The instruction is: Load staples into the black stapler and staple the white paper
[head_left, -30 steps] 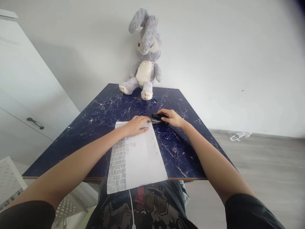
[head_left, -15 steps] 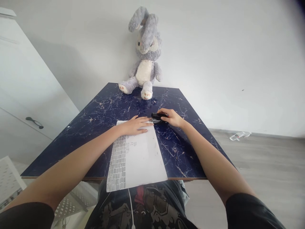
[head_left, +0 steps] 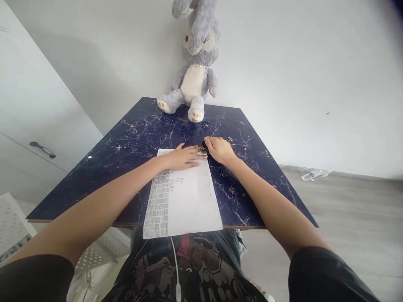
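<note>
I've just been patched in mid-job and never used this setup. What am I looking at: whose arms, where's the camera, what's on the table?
No machine here: the two bare arms are a person's, and every picture comes from one camera on that person's head, looking forward and down. The left hand lies flat and open on the far end of a printed paper, which rests on a dark blue table and overhangs its near edge. The right hand is closed over a black stapler at the paper's far right corner, hiding most of it. A plush rabbit sits at the table's far edge against the wall.
</note>
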A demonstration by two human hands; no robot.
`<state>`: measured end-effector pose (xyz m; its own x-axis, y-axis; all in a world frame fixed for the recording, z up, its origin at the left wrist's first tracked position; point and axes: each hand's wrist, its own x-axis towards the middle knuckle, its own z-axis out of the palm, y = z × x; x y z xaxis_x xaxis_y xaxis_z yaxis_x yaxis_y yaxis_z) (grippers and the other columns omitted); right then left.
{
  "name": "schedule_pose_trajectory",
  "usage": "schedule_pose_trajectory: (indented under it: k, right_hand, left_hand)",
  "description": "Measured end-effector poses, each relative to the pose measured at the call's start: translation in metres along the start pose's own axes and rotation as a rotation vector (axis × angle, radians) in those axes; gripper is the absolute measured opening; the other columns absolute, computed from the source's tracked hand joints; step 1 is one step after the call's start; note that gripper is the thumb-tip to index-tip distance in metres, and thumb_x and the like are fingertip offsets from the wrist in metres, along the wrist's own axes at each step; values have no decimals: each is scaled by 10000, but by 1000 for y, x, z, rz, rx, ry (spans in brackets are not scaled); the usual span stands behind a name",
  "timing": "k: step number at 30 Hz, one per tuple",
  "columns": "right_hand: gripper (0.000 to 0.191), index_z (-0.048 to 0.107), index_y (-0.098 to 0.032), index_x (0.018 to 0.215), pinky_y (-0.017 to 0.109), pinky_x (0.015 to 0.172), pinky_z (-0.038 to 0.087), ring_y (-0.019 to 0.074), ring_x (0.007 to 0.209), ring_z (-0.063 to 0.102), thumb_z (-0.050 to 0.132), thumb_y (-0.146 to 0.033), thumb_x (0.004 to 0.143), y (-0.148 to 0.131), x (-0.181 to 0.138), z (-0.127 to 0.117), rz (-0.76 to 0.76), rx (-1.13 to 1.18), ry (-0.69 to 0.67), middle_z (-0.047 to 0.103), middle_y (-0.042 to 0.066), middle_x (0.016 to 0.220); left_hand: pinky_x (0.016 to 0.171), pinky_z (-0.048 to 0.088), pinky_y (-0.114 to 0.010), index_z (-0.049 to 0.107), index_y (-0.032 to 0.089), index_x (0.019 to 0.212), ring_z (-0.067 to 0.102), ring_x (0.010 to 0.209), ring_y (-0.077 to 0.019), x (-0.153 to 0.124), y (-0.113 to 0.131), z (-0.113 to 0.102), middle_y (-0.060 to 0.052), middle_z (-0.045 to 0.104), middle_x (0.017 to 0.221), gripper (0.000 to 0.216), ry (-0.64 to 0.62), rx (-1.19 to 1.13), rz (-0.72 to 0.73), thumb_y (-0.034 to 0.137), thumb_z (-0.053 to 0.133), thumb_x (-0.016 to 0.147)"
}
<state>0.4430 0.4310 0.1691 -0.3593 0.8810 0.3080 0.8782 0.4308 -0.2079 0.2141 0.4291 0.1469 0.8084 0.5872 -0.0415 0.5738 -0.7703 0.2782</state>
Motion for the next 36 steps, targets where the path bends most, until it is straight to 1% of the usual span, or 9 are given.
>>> schedule_pose_trajectory:
  k: [5, 13, 19, 23, 30, 36]
  right_hand:
    - [464, 692, -209, 985, 312, 742, 379, 245, 901, 675, 285, -382, 1124, -3, 0, -2, -52, -103, -21, 749, 94, 1002]
    - [472, 694, -207, 977, 319, 739, 384, 250, 898, 680, 282, -381, 1124, -3, 1, 0, -52, -108, -25, 752, 95, 996]
    - [451, 693, -211, 956, 322, 731, 368, 253, 874, 678, 302, -368, 1117, -3, 1, -1, -78, -106, -27, 751, 86, 966]
    - [484, 703, -196, 937, 315, 740, 379, 246, 870, 678, 294, -381, 1118, -2, 1, -2, -57, -96, -36, 754, 100, 979]
    - [477, 720, -213, 1021, 319, 753, 391, 253, 892, 682, 282, -377, 1120, 0, 1, -2, -72, -91, -40, 754, 89, 995]
    - [479, 710, -202, 982, 325, 742, 379, 252, 874, 681, 287, -380, 1118, 0, 0, -3, -77, -108, -42, 753, 93, 971]
  left_hand:
    - [1242, -42, -658, 386, 462, 1580, 156, 1605, -295, 1, 0, 0, 19, 167, 1739, 520, 15, -9, 7, 567, 367, 1072]
    - [1239, -46, -665, 405, 466, 1570, 183, 1595, -313, 3, 1, 1, 22, 216, 1730, 504, 41, -39, 21, 536, 406, 1071]
    - [1238, -56, -663, 382, 474, 1579, 166, 1599, -310, 2, 0, 0, 31, 176, 1737, 513, 19, -47, 16, 555, 388, 1072]
    - [1240, -61, -658, 375, 462, 1587, 155, 1603, -312, 1, -2, 0, 18, 171, 1738, 526, 12, -40, 19, 565, 380, 1071]
    - [1246, -66, -639, 333, 468, 1602, 133, 1609, -298, 1, -4, 0, 27, 130, 1743, 544, -10, -27, 19, 571, 362, 1069]
    - [1251, -75, -620, 323, 474, 1604, 123, 1612, -275, 1, -5, -1, 33, 119, 1744, 543, -18, -24, 18, 570, 355, 1071]
